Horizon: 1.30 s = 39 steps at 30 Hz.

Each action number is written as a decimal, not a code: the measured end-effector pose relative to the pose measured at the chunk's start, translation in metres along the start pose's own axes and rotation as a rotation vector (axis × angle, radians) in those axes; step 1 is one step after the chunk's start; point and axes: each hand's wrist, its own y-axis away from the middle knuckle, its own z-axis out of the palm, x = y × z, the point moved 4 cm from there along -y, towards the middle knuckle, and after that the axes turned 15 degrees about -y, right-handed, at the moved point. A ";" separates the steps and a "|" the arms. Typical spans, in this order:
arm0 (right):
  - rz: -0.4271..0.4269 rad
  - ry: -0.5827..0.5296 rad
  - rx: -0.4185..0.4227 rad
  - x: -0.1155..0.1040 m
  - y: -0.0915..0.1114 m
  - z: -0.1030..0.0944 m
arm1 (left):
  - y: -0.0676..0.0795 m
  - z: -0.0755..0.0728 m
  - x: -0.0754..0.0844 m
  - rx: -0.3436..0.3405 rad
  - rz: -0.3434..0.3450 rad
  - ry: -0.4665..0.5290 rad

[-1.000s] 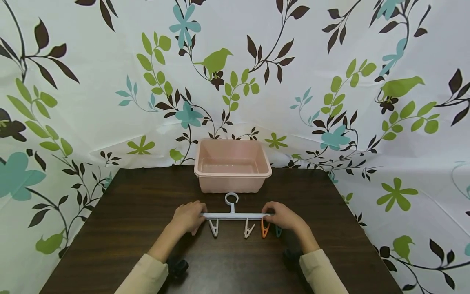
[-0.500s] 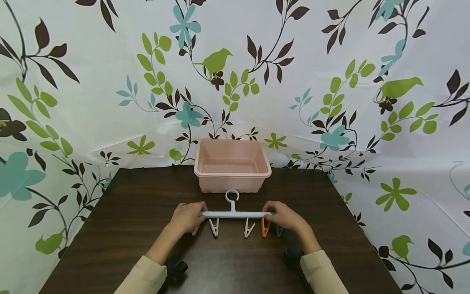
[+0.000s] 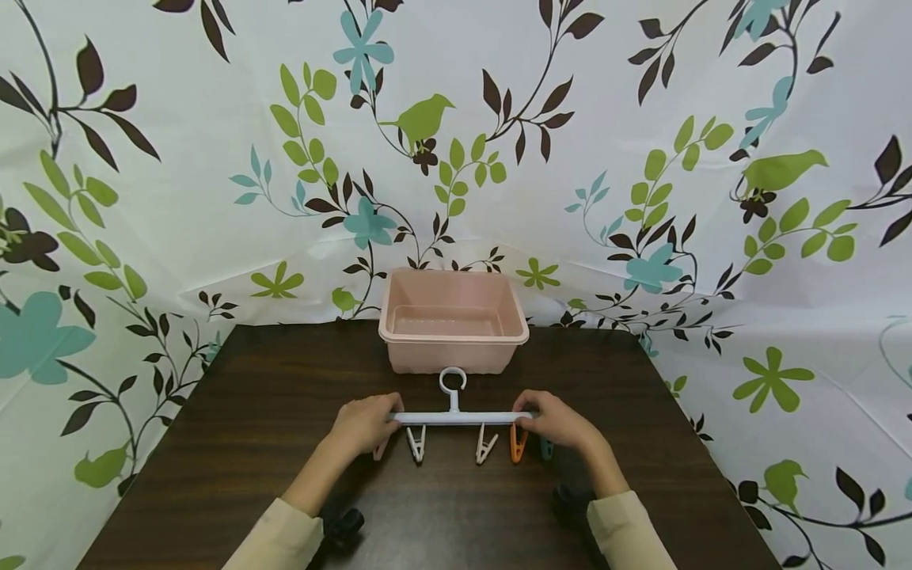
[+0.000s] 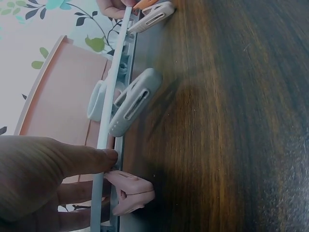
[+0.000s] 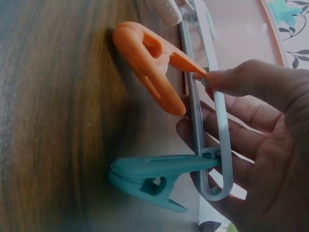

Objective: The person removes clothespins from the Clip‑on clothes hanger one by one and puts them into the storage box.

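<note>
A white clip hanger (image 3: 463, 419) is held level over the table, its round hook (image 3: 453, 380) upward. My left hand (image 3: 366, 422) pinches its left end between thumb and fingers; my right hand (image 3: 554, 419) grips the right end likewise. Several clothes pegs hang from the bar. In the left wrist view a pink peg (image 4: 131, 192) is by the left thumb, with a grey peg (image 4: 137, 101) farther along. A beige peg (image 3: 485, 445) hangs right of the middle. In the right wrist view an orange peg (image 5: 149, 63) hangs by the thumb, and a teal peg (image 5: 145, 171) nearer the rounded end.
A pink plastic basin (image 3: 453, 356) stands at the back of the dark wooden table (image 3: 299, 356), just behind the hanger. A patterned cloth (image 3: 199, 182) with leaves and birds hangs behind the table and at its sides. Small black objects lie near both wrists.
The hanger's hook has risen slightly in view since the first frame. Both hands keep their hold on the bar's ends; the view itself shifts a little.
</note>
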 end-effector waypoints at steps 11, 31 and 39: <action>-0.053 0.013 0.010 -0.006 0.005 -0.003 | -0.001 -0.002 -0.002 0.022 0.021 -0.011; -0.120 -0.051 0.085 -0.034 0.015 -0.012 | 0.003 -0.015 -0.014 0.078 0.044 0.108; -0.143 -0.082 0.133 -0.039 0.016 -0.012 | 0.006 -0.025 -0.013 0.130 0.077 0.071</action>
